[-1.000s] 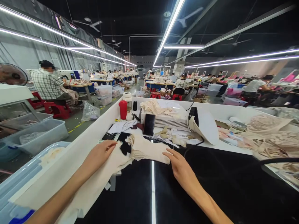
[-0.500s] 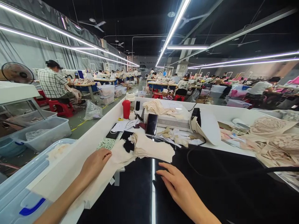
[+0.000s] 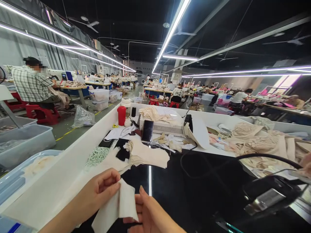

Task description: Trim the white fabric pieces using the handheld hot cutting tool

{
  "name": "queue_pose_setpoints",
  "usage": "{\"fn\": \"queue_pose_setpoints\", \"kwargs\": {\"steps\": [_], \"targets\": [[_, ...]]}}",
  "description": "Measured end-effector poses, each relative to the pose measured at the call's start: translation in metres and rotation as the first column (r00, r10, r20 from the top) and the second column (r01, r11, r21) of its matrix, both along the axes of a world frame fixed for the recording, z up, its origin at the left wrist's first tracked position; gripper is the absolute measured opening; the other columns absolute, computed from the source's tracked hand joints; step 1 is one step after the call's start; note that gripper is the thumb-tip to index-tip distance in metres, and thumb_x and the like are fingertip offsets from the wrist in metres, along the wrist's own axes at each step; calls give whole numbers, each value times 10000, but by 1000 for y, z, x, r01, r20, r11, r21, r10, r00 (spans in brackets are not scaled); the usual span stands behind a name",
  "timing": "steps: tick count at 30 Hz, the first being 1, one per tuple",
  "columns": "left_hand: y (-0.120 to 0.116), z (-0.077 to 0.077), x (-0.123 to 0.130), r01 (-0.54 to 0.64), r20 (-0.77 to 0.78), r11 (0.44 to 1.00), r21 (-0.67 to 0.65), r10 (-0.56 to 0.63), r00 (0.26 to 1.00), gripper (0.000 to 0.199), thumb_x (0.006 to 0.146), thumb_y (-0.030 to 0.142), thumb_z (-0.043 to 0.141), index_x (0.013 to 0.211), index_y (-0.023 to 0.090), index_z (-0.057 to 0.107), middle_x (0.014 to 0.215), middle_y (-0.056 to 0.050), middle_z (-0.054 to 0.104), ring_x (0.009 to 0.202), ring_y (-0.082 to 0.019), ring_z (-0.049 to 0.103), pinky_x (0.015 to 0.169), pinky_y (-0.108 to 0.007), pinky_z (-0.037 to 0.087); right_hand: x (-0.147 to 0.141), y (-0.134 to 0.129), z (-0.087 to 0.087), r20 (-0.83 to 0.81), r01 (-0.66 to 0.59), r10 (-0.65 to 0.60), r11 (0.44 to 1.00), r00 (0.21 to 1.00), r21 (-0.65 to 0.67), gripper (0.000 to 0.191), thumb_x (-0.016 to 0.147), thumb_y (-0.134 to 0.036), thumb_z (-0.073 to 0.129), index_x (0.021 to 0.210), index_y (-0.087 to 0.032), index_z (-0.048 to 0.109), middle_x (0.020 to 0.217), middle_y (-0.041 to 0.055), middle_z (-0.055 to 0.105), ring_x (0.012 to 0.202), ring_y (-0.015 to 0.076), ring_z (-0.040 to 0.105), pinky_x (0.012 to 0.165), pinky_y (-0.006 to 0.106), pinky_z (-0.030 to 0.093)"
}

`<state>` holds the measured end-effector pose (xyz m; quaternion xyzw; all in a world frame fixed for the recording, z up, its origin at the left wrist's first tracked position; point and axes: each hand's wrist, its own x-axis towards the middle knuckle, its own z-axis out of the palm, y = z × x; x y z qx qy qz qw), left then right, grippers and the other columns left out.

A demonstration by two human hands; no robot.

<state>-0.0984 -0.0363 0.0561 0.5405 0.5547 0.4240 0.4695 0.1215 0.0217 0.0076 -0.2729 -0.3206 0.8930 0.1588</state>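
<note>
Left hand (image 3: 103, 191) pinches cream fabric piece (image 3: 127, 202), thumb against forefinger; it hangs at 6 o'clock from fingertips. Right hand (image 3: 151, 214), thumb and fingers apart, at its 4 o'clock edge.

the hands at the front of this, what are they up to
The left hand pinches a pale piece of fabric by its top edge, and the right hand is beside its lower end, partly behind it. More cream pieces lie stacked on the black work surface, just short of a phone. Green cord sits in a heap to the left. Further off, a person in a checked shirt sits at another table.
</note>
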Motion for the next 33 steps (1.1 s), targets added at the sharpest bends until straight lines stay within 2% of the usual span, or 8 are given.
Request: {"fn": "queue_pose_setpoints", "kwargs": {"steps": [5,10,13,16,24,28,30,33], "targets": [[-2,-21,13,47,163,990,-136,-25,986,597,800,798,676,987,243,560,718,42,544,631,-135,454,572,-230,335,2,-1,-10,-23,190,-189,978,982,84,572,606,-571,962,848,-133,685,670,-10,640,556,87,572,561,216,470],[1,-45,29,-50,50,971,-234,63,997,707,776,898,555,1092,269,623,651,47,478,579,-153,434,525,-252,310,16,-4,-7,-19,112,-110,973,994,201,528,638,-547,960,843,-134,703,696,-2,676,562,79,584,563,205,416],[4,-58,38,-57,134,967,-247,92,987,679,753,853,629,1091,264,615,650,48,481,556,-143,405,516,-253,287,19,-7,-11,-5,73,-74,964,997,255,532,657,-565,942,874,-142,702,710,8,698,558,90,591,555,213,392],[8,-64,40,-45,192,976,-212,86,978,699,710,812,720,1093,240,603,629,69,441,546,-118,353,516,-240,258,18,-9,-20,-7,87,-88,962,996,260,628,535,-576,989,889,-144,703,737,24,718,598,112,613,574,219,395],[10,-39,41,-100,-22,991,-92,98,995,618,771,709,700,1155,231,620,597,82,438,599,-151,422,607,-265,345,36,-13,-10,64,-13,-4,961,998,277,594,514,-511,1012,886,-113,777,765,21,704,649,94,589,662,223,397],[4,-22,55,8,13,992,-123,-6,1000,558,768,613,716,1170,242,607,622,82,458,593,-143,410,587,-260,325,41,-17,-7,-25,-71,81,959,996,276,616,554,-607,970,869,-114,780,756,17,682,610,66,539,620,204,355],[1,-17,63,78,31,987,-141,-75,997,514,772,547,716,1177,249,610,629,83,474,589,-135,406,576,-253,322,40,-19,-11,-139,-30,68,966,988,256,618,609,-664,922,870,-125,765,736,15,669,590,76,535,602,211,363],[-2,-12,73,171,27,969,-177,-169,985,480,784,434,706,1221,254,624,645,82,514,592,-126,419,579,-244,333,37,-20,-16,-234,169,-141,980,962,105,555,676,-618,909,940,-163,731,725,1,652,603,109,575,621,237,426]]}}
